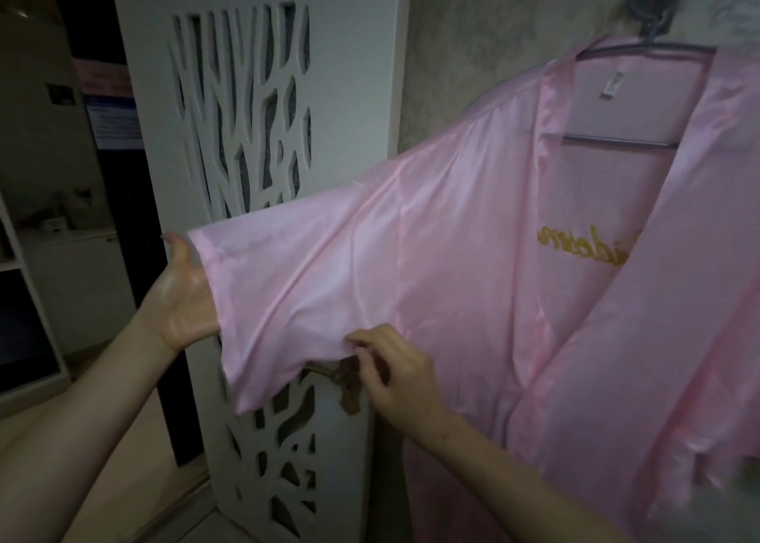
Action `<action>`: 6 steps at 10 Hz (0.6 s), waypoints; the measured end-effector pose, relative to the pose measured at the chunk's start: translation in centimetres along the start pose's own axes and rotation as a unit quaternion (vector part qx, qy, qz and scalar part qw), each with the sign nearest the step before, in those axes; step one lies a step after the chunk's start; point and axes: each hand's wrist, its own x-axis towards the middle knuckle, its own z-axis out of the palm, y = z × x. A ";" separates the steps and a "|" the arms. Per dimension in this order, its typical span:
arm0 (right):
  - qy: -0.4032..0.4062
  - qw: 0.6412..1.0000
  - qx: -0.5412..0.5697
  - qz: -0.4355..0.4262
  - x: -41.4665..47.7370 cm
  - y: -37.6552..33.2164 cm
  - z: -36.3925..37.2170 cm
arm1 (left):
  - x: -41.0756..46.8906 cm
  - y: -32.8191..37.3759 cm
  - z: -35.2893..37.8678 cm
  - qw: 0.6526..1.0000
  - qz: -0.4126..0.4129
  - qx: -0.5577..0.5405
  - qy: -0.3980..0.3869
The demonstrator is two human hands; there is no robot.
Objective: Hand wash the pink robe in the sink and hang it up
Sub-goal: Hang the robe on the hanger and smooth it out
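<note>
Fingers of the right hand are pressed together in a pinch on the lower edge of the pink robe, taking up a small fold of satin on the underside of its outstretched sleeve. The left hand is at the sleeve's open cuff, palm turned to the camera and thumb pointing up along the hem. Its fingers pass behind the cloth, so it cannot be told whether they are spread or curled round it. Between the two hands the sleeve is held out nearly level to the left, and its lower corner hangs loose below the left wrist.

The robe is on a dark hanger caught on a dark hook high at the upper right, against a mottled grey wall. Its front is open, showing a small label inside the neck and gold embroidered script seen in reverse through the back panel. The body of the garment falls down the right side of the view.

Behind the sleeve stands a white panel cut through with branch-shaped openings. A brownish fitting on it shows just beneath the pinching fingers. White shelving stands in the dim room at far left.
</note>
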 end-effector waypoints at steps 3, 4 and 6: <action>-0.034 0.987 -0.055 0.144 -3.7 4.4 -3.1 | 0.9 -2.6 3.0 0.995 -0.049 0.058 0.066; -0.017 0.978 -0.059 0.198 -4.0 5.8 -5.5 | 2.5 -4.2 1.3 0.968 -0.065 -0.022 0.240; 0.136 0.955 -0.136 0.227 -4.5 7.4 -12.8 | 3.4 -9.1 6.7 0.948 -0.001 0.028 0.318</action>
